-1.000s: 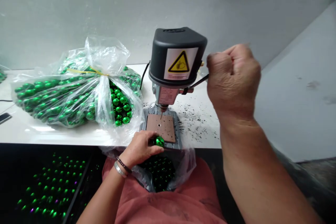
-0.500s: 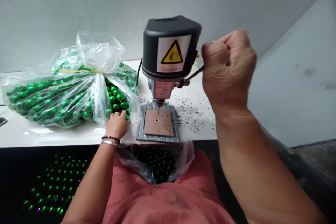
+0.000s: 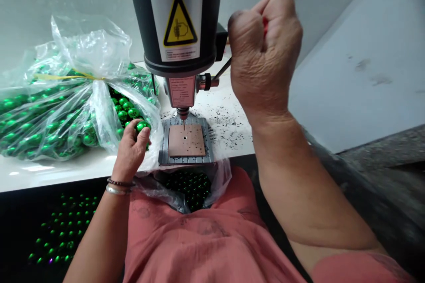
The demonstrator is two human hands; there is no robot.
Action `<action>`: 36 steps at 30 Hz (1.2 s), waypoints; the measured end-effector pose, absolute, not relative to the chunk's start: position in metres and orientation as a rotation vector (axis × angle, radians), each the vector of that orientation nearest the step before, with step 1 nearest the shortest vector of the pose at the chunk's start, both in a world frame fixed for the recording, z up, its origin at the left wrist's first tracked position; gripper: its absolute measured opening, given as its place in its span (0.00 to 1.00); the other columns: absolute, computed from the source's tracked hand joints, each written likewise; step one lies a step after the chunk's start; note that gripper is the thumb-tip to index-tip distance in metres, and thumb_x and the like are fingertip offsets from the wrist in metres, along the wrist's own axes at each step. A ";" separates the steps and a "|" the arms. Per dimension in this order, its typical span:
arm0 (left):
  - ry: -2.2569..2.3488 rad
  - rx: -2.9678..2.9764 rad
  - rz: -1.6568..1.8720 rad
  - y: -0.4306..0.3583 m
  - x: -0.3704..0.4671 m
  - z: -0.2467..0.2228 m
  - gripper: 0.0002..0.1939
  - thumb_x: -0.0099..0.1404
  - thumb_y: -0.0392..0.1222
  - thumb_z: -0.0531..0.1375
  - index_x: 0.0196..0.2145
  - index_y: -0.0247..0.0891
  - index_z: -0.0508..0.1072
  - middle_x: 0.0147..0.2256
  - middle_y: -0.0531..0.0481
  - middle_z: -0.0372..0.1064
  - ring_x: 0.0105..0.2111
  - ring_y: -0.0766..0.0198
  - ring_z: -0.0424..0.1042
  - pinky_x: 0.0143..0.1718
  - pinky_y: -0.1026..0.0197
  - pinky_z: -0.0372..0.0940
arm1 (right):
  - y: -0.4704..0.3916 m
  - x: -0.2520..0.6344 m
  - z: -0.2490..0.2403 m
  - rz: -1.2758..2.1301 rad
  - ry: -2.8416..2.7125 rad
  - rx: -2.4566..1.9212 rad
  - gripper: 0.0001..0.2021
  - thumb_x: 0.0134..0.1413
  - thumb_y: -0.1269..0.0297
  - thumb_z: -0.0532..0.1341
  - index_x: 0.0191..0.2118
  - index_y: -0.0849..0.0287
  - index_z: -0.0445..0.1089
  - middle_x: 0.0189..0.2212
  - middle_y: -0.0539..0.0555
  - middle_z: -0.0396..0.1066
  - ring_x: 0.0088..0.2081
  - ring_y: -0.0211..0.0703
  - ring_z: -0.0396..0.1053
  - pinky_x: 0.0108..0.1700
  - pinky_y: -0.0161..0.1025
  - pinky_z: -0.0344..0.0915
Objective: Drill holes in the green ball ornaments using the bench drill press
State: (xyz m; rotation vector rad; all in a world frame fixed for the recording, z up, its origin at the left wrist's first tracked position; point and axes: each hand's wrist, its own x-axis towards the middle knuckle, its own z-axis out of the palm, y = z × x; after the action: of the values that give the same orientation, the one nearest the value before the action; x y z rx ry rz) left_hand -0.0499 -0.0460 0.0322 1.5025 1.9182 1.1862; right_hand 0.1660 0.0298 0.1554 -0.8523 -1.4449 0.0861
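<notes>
A green shiny ball (image 3: 142, 126) is between the thumb and fingers of my left hand (image 3: 132, 143), at the opening of a clear plastic bag (image 3: 111, 117) full of such balls. My right hand (image 3: 265, 53) is closed in a fist round the red-ended lever (image 3: 223, 70) of a small black drill press (image 3: 179, 22). The thin drill bit (image 3: 184, 124) points down over a brown square board (image 3: 175, 141) with a small round hole in it. That board lies on the grey metal base (image 3: 164, 148).
Dark shavings (image 3: 229, 119) are scattered on the white table (image 3: 29, 174) around the press base. An open plastic bag (image 3: 224, 179) with dark green balls is at my lap. More green balls (image 3: 69, 225) show below the table at the left.
My left hand has lifted from the balls in the bag and now has one green ball. The view has shifted closer to the press. My right hand has stayed on the lever.
</notes>
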 end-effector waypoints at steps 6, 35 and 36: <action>1.470 1.133 1.031 -0.058 -0.010 0.029 0.25 0.58 0.50 0.54 0.51 0.37 0.64 0.31 0.51 0.68 0.23 0.70 0.66 0.23 0.67 0.60 | 0.029 0.167 0.156 0.080 -1.459 -0.884 0.09 0.52 0.64 0.52 0.24 0.56 0.49 0.19 0.44 0.49 0.24 0.30 0.48 0.28 0.28 0.53; 2.050 2.061 0.402 -0.008 0.003 0.020 0.25 0.54 0.46 0.60 0.51 0.43 0.68 0.47 0.47 0.69 0.42 0.58 0.70 0.45 0.59 0.63 | 0.022 0.173 0.154 0.055 -1.532 -0.927 0.12 0.55 0.62 0.51 0.25 0.55 0.45 0.22 0.47 0.51 0.23 0.31 0.50 0.28 0.31 0.55; 2.033 2.066 0.407 -0.010 0.003 0.020 0.25 0.56 0.46 0.59 0.52 0.42 0.67 0.48 0.46 0.69 0.43 0.58 0.70 0.46 0.59 0.62 | 0.023 0.173 0.154 0.051 -1.533 -0.923 0.13 0.55 0.62 0.51 0.25 0.55 0.45 0.22 0.47 0.51 0.23 0.31 0.50 0.28 0.31 0.55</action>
State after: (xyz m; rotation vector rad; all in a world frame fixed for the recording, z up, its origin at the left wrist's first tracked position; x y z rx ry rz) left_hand 0.0031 -0.0095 0.0196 2.0663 2.0329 0.4072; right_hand 0.1727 0.0225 0.1536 -0.9227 -1.5329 0.0507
